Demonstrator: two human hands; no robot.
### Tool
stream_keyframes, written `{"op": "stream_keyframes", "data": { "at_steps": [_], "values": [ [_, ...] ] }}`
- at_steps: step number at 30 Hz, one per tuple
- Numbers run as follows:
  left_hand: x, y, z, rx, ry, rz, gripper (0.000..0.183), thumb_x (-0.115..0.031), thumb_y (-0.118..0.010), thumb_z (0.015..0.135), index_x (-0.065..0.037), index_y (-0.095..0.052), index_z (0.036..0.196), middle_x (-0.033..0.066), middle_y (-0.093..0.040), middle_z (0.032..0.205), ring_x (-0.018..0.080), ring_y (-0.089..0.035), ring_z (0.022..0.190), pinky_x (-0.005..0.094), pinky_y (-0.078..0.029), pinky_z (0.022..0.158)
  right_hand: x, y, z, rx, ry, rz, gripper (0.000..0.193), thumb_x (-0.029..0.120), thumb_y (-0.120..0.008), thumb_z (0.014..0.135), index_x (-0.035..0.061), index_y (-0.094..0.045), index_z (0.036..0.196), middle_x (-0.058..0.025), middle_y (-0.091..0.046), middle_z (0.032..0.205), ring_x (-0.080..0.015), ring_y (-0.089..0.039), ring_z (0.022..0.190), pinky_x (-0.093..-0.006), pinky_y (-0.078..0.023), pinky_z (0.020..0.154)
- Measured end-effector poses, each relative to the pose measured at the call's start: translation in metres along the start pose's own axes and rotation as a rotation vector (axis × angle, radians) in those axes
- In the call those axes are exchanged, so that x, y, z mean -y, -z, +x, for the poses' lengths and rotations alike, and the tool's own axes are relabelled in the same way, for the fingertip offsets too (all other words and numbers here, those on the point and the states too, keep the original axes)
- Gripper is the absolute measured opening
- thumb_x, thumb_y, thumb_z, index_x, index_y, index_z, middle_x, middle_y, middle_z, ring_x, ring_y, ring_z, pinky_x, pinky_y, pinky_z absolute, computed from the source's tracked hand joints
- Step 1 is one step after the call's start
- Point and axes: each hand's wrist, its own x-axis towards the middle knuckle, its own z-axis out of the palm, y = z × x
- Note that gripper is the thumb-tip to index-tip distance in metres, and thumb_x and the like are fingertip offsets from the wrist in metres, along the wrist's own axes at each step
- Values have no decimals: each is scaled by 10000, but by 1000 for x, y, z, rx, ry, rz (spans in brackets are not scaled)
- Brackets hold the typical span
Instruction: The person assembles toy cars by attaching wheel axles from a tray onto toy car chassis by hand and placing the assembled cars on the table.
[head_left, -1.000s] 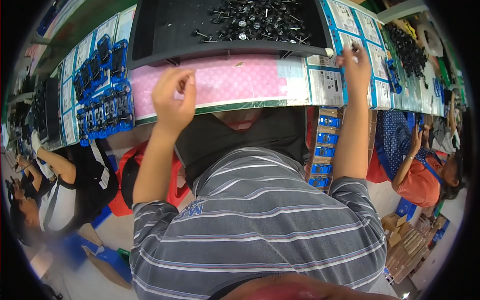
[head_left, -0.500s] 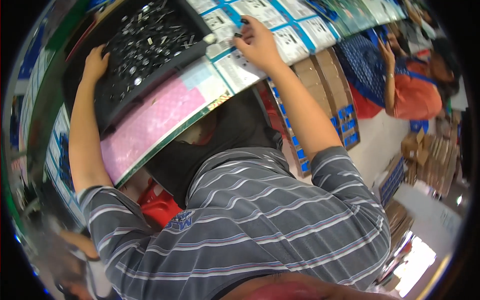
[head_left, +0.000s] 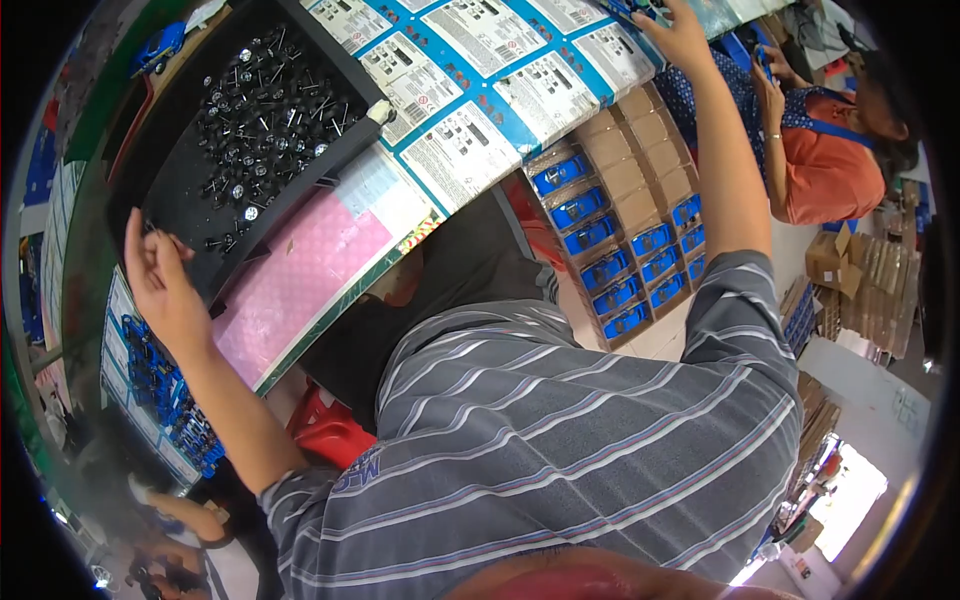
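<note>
My left hand [head_left: 165, 285] is at the left side of a black tray [head_left: 285, 215]. Its fingers are partly curled, with a small dark bit at their tips that I cannot make out. In the tray lies a heap of small black wheels on thin metal axles [head_left: 265, 130]. My right hand [head_left: 680, 45] reaches to the far right of the table. Its thumb and fingers close by blue toy car parts [head_left: 640, 8], and the picture's upper edge cuts off part of them. What this hand grips is too small to tell.
Printed card sheets [head_left: 480, 115] cover the table, beside a pink sheet [head_left: 305, 270]. A sectioned carton [head_left: 635, 190] holds several blue toy cars [head_left: 605, 270]. More blue parts [head_left: 165, 385] lie at the left. A person in orange [head_left: 825, 165] sits at the right; another person is at lower left.
My right hand has moved right, from above the card sheets to the blue parts, with small black pieces at its fingertips earlier. My left hand has drawn back toward me from inside the tray.
</note>
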Motion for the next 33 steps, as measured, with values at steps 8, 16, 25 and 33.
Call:
{"op": "stream_keyframes", "data": {
  "at_steps": [8,16,25,33],
  "values": [
    [-8,-49,-92,148,121,-403,568,-93,-612,992,54,-370,1485,55,-560,975,124,-553,891,258,-465,821,-61,7,31,124,24,-702,612,371,-788,838,5,-618,1299,-194,-694,1131,-277,-686,983,-374,-548,844],
    [-16,-73,-120,258,320,-619,614,103,-742,805,33,-488,1360,45,-562,1066,112,-555,892,238,-487,799,53,-39,-25,169,-62,-338,599,380,-794,774,-9,-675,1213,-182,-737,1000,-254,-706,834,-346,-551,785],
    [-30,-125,-82,410,-333,98,556,-135,-859,728,-9,-623,1216,144,-612,1188,278,-619,929,360,-519,854,209,-130,-143,503,147,-20,539,185,-827,747,6,-635,1217,-162,-640,1077,-312,-634,944,-377,-527,798],
    [-7,-153,-65,522,-475,166,591,-244,-877,712,-35,-650,1216,115,-627,1224,309,-564,1153,404,-470,983,221,-150,-144,563,182,-139,576,174,-813,771,-4,-597,1275,-200,-621,1118,-384,-628,1007,-415,-513,860]
  ]
}}
